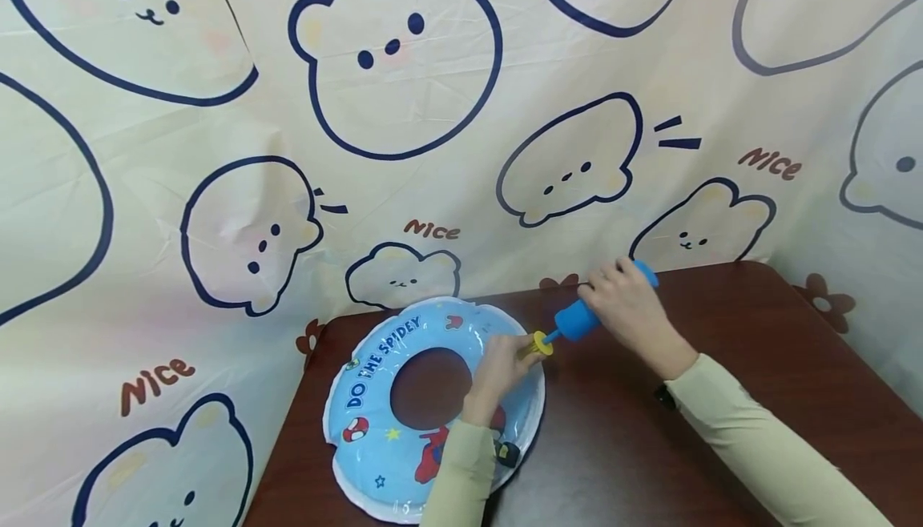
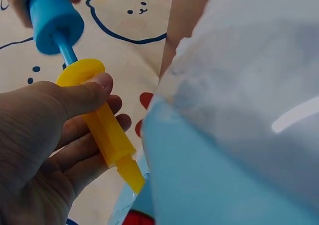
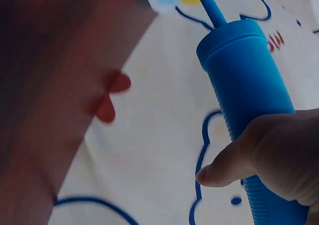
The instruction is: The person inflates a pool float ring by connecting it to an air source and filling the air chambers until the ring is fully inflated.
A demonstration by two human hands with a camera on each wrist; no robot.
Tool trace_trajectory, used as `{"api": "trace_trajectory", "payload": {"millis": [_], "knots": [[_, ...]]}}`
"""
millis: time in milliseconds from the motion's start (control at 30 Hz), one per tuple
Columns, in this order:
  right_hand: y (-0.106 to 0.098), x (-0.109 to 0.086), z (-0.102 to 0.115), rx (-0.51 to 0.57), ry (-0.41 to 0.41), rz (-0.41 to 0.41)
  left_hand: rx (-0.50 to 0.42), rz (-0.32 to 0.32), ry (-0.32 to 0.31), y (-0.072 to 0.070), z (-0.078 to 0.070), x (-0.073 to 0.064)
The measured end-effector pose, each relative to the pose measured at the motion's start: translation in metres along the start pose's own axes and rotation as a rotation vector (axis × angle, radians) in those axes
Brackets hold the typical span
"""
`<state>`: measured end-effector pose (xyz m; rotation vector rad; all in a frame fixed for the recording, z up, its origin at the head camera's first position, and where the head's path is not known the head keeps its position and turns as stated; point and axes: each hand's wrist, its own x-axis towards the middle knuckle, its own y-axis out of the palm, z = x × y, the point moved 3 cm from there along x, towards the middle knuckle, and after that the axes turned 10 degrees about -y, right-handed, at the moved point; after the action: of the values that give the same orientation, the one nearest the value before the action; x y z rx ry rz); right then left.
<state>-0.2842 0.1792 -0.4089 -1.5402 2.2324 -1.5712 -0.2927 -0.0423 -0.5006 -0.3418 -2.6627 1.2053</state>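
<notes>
A blue swim ring (image 1: 360,463), puffed out and printed with "DO THE SPIDEY", lies on the table. Above its right side, my left hand (image 1: 497,375) grips the yellow nozzle end (image 2: 107,130) of a hand air pump, thumb across it near the round flange. The yellow tip points at the ring; whether it sits in a valve cannot be told. My right hand (image 1: 627,307) holds the pump's blue body (image 3: 249,75), fingers wrapped round it, up and to the right of the ring. A thin blue rod (image 2: 65,48) shows between the blue and yellow parts.
The dark brown table (image 1: 606,447) extends to the right of the ring. A cream curtain (image 1: 447,183) with bear drawings hangs right behind the table and down its left side. Each wrist carries a small black device (image 1: 508,453).
</notes>
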Motion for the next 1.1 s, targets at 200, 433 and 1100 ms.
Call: {"api": "trace_trajectory", "payload": {"millis": [200,433,1100], "knots": [[0.012,0.01,0.023,0.006,-0.07,-0.005,-0.004,-0.011,0.025,-0.001,0.0,0.0],[-0.004,0.006,-0.003,0.052,-0.003,0.026,-0.015,-0.009,0.034,0.001,0.003,0.001],[-0.01,0.005,-0.003,-0.014,-0.017,-0.054,-0.035,-0.017,0.01,-0.001,0.003,-0.001]]}}
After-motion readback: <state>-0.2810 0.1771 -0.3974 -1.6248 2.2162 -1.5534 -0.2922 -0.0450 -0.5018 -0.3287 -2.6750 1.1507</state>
